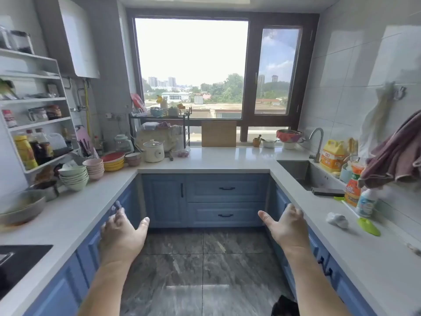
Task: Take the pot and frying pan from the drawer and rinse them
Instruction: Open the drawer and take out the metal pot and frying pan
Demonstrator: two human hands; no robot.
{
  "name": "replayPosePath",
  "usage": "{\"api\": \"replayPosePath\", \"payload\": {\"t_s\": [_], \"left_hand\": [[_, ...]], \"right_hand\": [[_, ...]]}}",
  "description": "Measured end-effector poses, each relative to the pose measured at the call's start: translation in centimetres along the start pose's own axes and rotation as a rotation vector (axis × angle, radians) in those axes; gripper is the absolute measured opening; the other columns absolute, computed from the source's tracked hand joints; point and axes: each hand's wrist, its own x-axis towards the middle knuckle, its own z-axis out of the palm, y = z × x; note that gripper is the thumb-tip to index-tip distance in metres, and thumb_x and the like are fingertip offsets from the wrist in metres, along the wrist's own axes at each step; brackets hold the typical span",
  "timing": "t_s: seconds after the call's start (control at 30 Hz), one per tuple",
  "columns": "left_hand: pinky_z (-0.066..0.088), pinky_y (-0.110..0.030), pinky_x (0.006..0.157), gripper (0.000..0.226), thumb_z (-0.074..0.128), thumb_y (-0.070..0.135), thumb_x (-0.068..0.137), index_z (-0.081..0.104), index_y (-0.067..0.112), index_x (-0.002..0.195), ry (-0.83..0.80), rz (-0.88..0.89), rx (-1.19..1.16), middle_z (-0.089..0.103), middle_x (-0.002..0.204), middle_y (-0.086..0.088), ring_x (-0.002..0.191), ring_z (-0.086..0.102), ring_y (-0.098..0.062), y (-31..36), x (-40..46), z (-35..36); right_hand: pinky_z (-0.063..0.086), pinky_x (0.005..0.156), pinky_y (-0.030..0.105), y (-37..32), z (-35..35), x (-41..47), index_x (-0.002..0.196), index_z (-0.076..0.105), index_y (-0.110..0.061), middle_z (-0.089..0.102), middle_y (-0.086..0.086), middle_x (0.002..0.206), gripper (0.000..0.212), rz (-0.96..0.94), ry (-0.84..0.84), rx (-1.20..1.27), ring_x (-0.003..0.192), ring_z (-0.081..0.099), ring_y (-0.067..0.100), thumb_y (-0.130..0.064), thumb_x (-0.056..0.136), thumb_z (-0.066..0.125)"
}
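A person stands in a U-shaped kitchen with blue cabinets and a white desk (218, 159) running along three walls, looking toward a large window (191, 67). Both bare forearms reach forward over a dark marbled floor (202, 258).

The left hand (121, 233) and the right hand (287, 226) float in the air with palms turned toward each other, thumbs pointing inward. Each hand's grip is spread and relaxed, holding nothing and touching nothing. The left fingertips are blurred.

Straight ahead, beyond the hands, two drawers are stacked in the far cabinet: an upper drawer (226, 188) and a lower drawer (225, 215), both closed, each with a dark handle. A cabinet door (164, 197) sits just to their left. The pot and frying pan are not in sight.

On the right, a steel sink (296, 172) is set into the desk, with a curved tap (317, 142) behind it and a yellow detergent jug (332, 155) beside the tap. A green brush (366, 223) lies nearer on that side. On the left, stacked bowls (74, 176) and plates (114, 160) stand near a white cooker pot (153, 150). A wooden cutting board (218, 133) leans against the window.
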Motion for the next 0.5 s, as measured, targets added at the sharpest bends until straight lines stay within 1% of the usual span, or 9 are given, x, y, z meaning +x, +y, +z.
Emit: {"api": "replayPosePath", "payload": {"t_s": [0.1, 0.2, 0.27, 0.33, 0.4, 0.5], "left_hand": [[0.034, -0.050, 0.108, 0.074, 0.063, 0.042, 0.090, 0.037, 0.000, 0.146, 0.037, -0.013, -0.006, 0.047, 0.141, -0.027, 0.132, 0.040, -0.043, 0.3, 2.3, 2.1], [0.035, -0.052, 0.106, 0.071, 0.064, 0.040, 0.090, 0.042, -0.004, 0.140, 0.023, 0.001, -0.012, 0.050, 0.135, -0.029, 0.128, 0.042, -0.045, 1.1, 5.6, 4.8], [0.035, -0.052, 0.106, 0.065, 0.064, 0.041, 0.089, 0.047, -0.005, 0.133, 0.008, 0.021, -0.009, 0.052, 0.132, -0.028, 0.127, 0.042, -0.044, 1.7, 8.2, 6.7], [0.031, -0.050, 0.111, 0.068, 0.063, 0.043, 0.090, 0.045, -0.003, 0.137, 0.003, 0.038, 0.024, 0.050, 0.137, -0.026, 0.132, 0.039, -0.042, 2.4, 11.5, 8.7], [0.027, -0.048, 0.115, 0.074, 0.061, 0.045, 0.091, 0.037, -0.001, 0.144, 0.000, 0.058, 0.034, 0.045, 0.143, -0.024, 0.136, 0.036, -0.039, 3.5, 15.1, 10.4], [0.031, -0.048, 0.109, 0.077, 0.059, 0.047, 0.092, 0.033, 0.002, 0.148, 0.000, 0.090, 0.019, 0.043, 0.146, -0.021, 0.136, 0.036, -0.037, 5.7, 20.9, 12.9]], "right_hand": [[0.043, 0.104, 0.043, -0.1, 1.7, 2.5, 0.135, 0.044, 0.003, 0.051, 0.023, 0.134, 0.088, 0.011, 0.017, 0.017, 0.125, 0.049, 0.037, -0.061, 0.080, 0.069], [0.040, 0.108, 0.044, -0.8, 4.0, 5.3, 0.146, 0.035, 0.002, 0.046, 0.023, 0.142, 0.095, 0.008, 0.017, 0.009, 0.131, 0.044, 0.038, -0.059, 0.081, 0.068], [0.041, 0.107, 0.045, -1.5, 5.7, 7.5, 0.146, 0.035, 0.002, 0.046, 0.023, 0.142, 0.095, 0.012, 0.029, 0.006, 0.130, 0.044, 0.039, -0.059, 0.082, 0.068], [0.042, 0.103, 0.044, -2.3, 7.8, 10.1, 0.143, 0.037, 0.003, 0.048, 0.024, 0.138, 0.093, 0.019, 0.042, 0.001, 0.128, 0.046, 0.040, -0.058, 0.081, 0.069], [0.043, 0.101, 0.043, -3.4, 9.8, 12.9, 0.144, 0.037, 0.003, 0.049, 0.024, 0.138, 0.093, 0.032, 0.053, -0.001, 0.128, 0.046, 0.039, -0.058, 0.081, 0.069], [0.044, 0.101, 0.045, -5.4, 12.6, 17.4, 0.145, 0.037, 0.002, 0.049, 0.023, 0.138, 0.093, 0.063, 0.076, -0.020, 0.129, 0.047, 0.037, -0.059, 0.081, 0.068]]}}
